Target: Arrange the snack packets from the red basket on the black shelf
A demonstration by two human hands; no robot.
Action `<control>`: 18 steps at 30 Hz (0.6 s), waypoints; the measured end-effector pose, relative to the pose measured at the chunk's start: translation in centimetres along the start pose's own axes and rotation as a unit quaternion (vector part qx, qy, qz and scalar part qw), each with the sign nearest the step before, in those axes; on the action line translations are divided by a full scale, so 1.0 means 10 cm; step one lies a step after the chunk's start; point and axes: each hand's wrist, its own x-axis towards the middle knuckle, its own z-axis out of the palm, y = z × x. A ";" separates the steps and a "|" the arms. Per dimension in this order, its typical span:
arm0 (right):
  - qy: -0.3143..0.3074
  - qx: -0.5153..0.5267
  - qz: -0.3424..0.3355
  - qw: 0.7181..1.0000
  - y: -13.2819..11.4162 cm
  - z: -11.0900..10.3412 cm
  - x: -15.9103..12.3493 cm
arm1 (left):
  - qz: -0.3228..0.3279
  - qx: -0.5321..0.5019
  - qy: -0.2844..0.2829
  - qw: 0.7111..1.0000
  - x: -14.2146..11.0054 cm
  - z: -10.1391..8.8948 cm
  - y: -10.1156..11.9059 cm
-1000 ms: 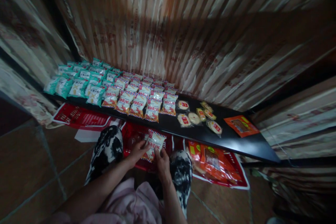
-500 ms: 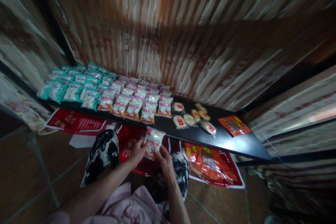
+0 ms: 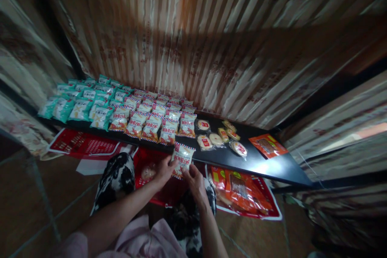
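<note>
A white-and-orange snack bag [image 3: 183, 158] with a striped edge is held between my two hands, just in front of the black shelf [image 3: 272, 167]. My left hand [image 3: 165, 170] grips its left side, fingers closed on it. On the lower right side, my right hand [image 3: 195, 177] pinches the same bag. Rows of matching snack bags [image 3: 151, 125] stand on the shelf behind it. To their left are several teal snack bags [image 3: 81, 109].
Small wrapped round cakes [image 3: 205, 142] and an orange packet [image 3: 267, 145] lie on the shelf's right half. Beneath are a red basket of orange packets [image 3: 242, 189], a red basket [image 3: 145, 155] between my knees, and another red basket [image 3: 87, 143] at left. A pleated curtain hangs behind.
Both hands have moved slightly right and up with the snack bag, closer to the shelf's front edge. The view has shifted a little; the shelf items look the same.
</note>
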 end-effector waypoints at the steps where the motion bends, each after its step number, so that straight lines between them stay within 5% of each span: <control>1: 0.002 -0.008 -0.003 1.000 0.00 -0.01 0.03 | 0.000 0.025 0.003 1.000 0.03 0.00 0.02; 11: 0.010 0.011 -0.003 1.000 -0.13 -0.10 0.32 | 0.027 0.257 0.042 0.965 0.27 0.06 0.22; 18: 0.028 -0.008 -0.016 0.999 -0.15 -0.21 0.50 | 0.050 0.178 0.051 0.981 0.46 0.20 0.27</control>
